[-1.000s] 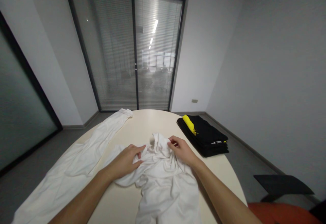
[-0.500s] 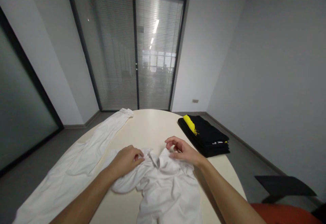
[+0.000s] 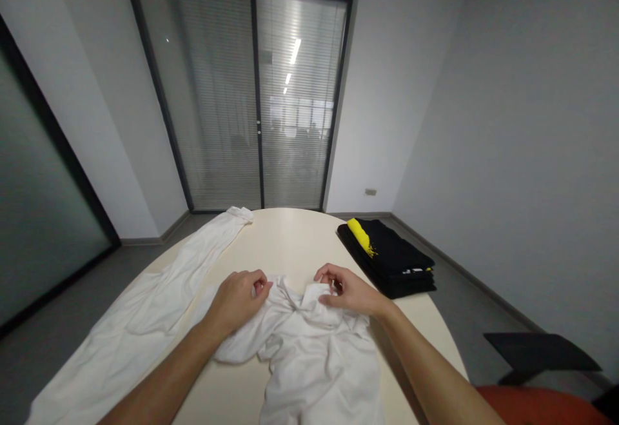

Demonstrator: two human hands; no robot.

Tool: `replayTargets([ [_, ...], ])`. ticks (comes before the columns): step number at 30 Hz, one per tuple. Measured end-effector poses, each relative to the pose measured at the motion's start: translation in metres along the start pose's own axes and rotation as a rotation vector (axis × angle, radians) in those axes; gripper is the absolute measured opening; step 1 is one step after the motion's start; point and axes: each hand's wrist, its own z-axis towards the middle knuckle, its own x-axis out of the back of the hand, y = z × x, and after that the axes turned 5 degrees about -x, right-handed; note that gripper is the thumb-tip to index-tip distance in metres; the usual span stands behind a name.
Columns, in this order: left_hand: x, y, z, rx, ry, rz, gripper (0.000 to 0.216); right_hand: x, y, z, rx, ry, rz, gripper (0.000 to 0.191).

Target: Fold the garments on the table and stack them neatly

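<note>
A crumpled white shirt (image 3: 329,354) lies in front of me, its bunched upper edge between my two hands. My left hand (image 3: 242,299) is closed, thumb and forefinger pinched at the left part of that edge. At the other side, my right hand (image 3: 348,289) rests its thumb on a raised, collar-like fold; its curled fingers stand apart from the thumb, with a gap showing. The fingertips of the left hand are partly hidden. To the left, a second white garment (image 3: 159,302) is stretched out long and flat, partly behind my left forearm.
A stack of folded black clothes (image 3: 391,257) with a yellow print on top sits at the right of the round, cream table (image 3: 285,238). A red-seated chair (image 3: 536,405) with a black armrest (image 3: 541,352) stands at the lower right. Glass panels with blinds (image 3: 217,102) are behind.
My left hand has closed from a looser pose onto the shirt's edge and shifted slightly. The collar-like fold is lower and flatter; my right hand has barely moved.
</note>
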Motion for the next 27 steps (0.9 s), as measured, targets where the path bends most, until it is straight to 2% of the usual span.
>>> replayTargets([
  [3,0.002,0.018,-0.004,-0.056,-0.114,-0.239,0.022,-0.006,0.003,0.007,0.029,0.194,0.03,0.025],
  [5,0.001,0.03,-0.008,-0.094,-0.148,-0.372,0.037,-0.011,0.003,0.011,0.059,0.312,0.085,0.026],
  [7,-0.001,0.04,-0.01,-0.083,-0.145,-0.474,0.049,-0.017,0.003,0.013,0.075,0.348,0.131,0.027],
  [10,-0.005,0.048,-0.012,-0.04,-0.137,-0.599,0.049,-0.026,-0.002,0.01,0.076,0.254,0.181,0.026],
  [14,-0.012,0.051,-0.01,-0.012,-0.06,-0.66,0.038,-0.035,-0.013,0.002,0.131,0.025,0.205,0.02],
  [17,-0.017,0.05,-0.007,0.048,-0.007,-0.723,0.025,-0.036,-0.017,-0.002,0.111,-0.07,0.202,0.017],
  [20,-0.018,0.048,-0.006,0.065,0.028,-0.787,0.017,-0.03,-0.015,0.0,0.04,-0.009,0.241,0.021],
  [24,-0.014,0.048,-0.009,0.001,0.02,-0.812,0.009,-0.015,-0.005,0.004,0.052,0.198,0.012,0.025],
  [27,-0.009,0.049,-0.013,-0.04,-0.076,-0.912,0.013,-0.008,-0.001,0.003,0.109,0.16,-0.098,0.033],
])
